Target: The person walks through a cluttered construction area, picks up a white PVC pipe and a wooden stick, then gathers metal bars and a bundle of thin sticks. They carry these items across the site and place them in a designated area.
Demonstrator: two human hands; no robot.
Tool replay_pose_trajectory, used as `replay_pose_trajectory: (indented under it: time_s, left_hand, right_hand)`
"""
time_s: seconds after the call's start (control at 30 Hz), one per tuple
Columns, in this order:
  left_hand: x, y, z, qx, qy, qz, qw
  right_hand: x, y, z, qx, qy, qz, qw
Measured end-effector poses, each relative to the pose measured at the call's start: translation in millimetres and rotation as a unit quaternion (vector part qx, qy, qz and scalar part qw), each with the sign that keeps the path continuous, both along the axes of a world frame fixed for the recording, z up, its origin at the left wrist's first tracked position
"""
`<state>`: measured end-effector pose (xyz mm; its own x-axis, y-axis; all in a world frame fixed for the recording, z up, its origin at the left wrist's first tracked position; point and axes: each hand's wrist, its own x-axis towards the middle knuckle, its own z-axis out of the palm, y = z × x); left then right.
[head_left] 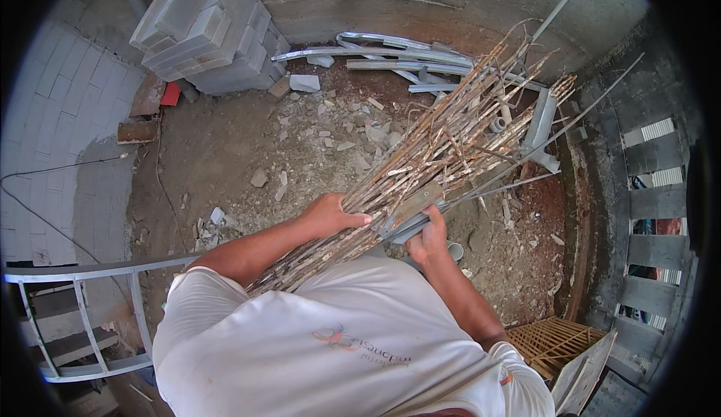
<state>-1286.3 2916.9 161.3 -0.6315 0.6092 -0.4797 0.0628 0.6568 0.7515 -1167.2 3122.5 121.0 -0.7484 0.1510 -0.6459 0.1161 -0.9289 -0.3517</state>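
Note:
A large bundle of long, thin rusty rods (443, 128), flecked with white, slants across the middle, from the upper right down to the front of my shirt. My left hand (335, 217) grips its left side, thumb laid over the top and fingers hidden. On the other side my right hand (429, 238) is closed around grey metal strips (408, 228) lying along the bundle, its thumb pointing up. Between the hands lies a flat brown board-like piece (417, 200). At the far end rest a grey channel piece (540, 120) and thin metal rods.
Rubble (330, 133) covers the ground ahead. Bent metal profiles (398, 54) lie by the far wall. Stacked pale blocks (214, 30) stand at the far left. A metal rail (86, 273) is near left, and a yellowish lattice (554, 344) near right. A slatted wall (655, 206) borders the right.

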Motion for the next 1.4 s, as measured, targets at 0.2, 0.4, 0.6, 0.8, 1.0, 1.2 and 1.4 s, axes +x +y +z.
replay_pose_trajectory:
  time_s: [0.2, 0.4, 0.6, 0.8, 1.0, 1.2, 1.4]
  left_hand:
    - [-69, 91, -2, -0.033, -0.024, -0.033, 0.999]
    - [-145, 212, -32, -0.112, 0.007, -0.068, 0.991]
    - [-222, 328, -73, -0.068, 0.014, -0.086, 0.994]
    - [-294, 429, -100, -0.081, 0.022, -0.101, 0.991]
    - [-352, 523, -79, -0.122, 0.020, -0.146, 0.982]
    - [-433, 559, -118, -0.094, 0.034, -0.164, 0.981]
    - [-538, 580, -192, -0.198, 0.031, -0.224, 0.954]
  right_hand:
    - [-53, 78, -27, -0.008, -0.005, -0.029, 1.000]
    - [-117, 178, -56, -0.056, -0.009, -0.056, 0.997]
    - [-192, 290, -99, -0.087, 0.014, -0.116, 0.989]
    - [-254, 389, -113, -0.112, -0.007, -0.161, 0.981]
    - [-308, 452, -138, -0.135, 0.008, -0.206, 0.969]
    - [-381, 483, -183, -0.113, 0.039, -0.206, 0.971]
    - [-471, 496, -255, -0.110, 0.013, -0.255, 0.961]
